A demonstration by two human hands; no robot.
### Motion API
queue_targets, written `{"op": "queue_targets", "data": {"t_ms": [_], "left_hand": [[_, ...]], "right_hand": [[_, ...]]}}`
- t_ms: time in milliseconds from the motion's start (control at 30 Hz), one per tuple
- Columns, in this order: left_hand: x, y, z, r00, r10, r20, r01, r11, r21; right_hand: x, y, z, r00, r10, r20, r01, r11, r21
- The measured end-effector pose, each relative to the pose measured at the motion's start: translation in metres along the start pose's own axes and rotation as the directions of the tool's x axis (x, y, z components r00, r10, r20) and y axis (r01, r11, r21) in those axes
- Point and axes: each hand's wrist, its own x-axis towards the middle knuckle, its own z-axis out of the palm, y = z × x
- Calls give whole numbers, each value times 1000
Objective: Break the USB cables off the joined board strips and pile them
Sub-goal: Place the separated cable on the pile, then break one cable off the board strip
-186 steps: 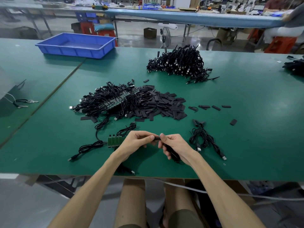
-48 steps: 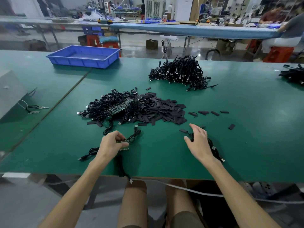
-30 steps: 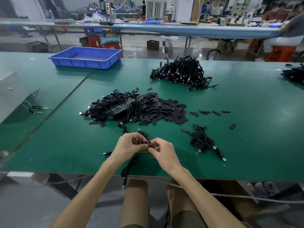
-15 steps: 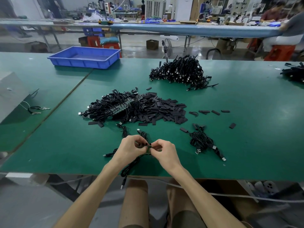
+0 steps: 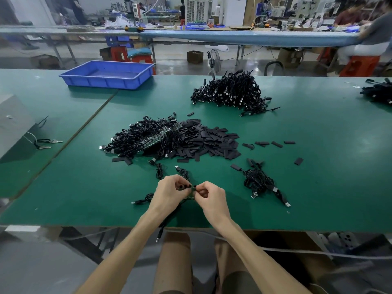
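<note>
Left hand (image 5: 169,194) and right hand (image 5: 212,200) meet near the front edge of the green table (image 5: 318,166). Both pinch one short board strip (image 5: 192,197), fingers curled round it. The strip is mostly hidden: only a sliver of green shows between the fingertips, and the number of segments is unreadable. One cable (image 5: 167,221) runs from under the left hand and hangs off the front edge, plug dangling below the tabletop. Another loose lead (image 5: 142,199) pokes out left of the left wrist; where it starts is covered.

The small pile (image 5: 259,181) of freed cables lies near the right hand but apart from it. The tangled heap of strips (image 5: 146,139) sits further back, its boards barely visible under black wire. It touches the spread of black sleeves (image 5: 210,141) to its right. The far cable mound (image 5: 231,92) is well apart, toward the back edge. A dark bundle (image 5: 377,92) is cut off at the right border, and a grey box (image 5: 12,119) is cut off at the left. The blue tray (image 5: 101,82) stands at the back left, next to the table seam (image 5: 89,128).

Bare mat shows left of the hands out to the seam, and right of the small pile. The hands work close to the front edge.
</note>
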Motion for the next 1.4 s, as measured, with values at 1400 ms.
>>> {"op": "queue_targets", "data": {"t_ms": [1400], "left_hand": [[59,28,18,963,94,252,-28,966,-255]], "right_hand": [[36,26,-28,969,246,21,-212,786,581]]}}
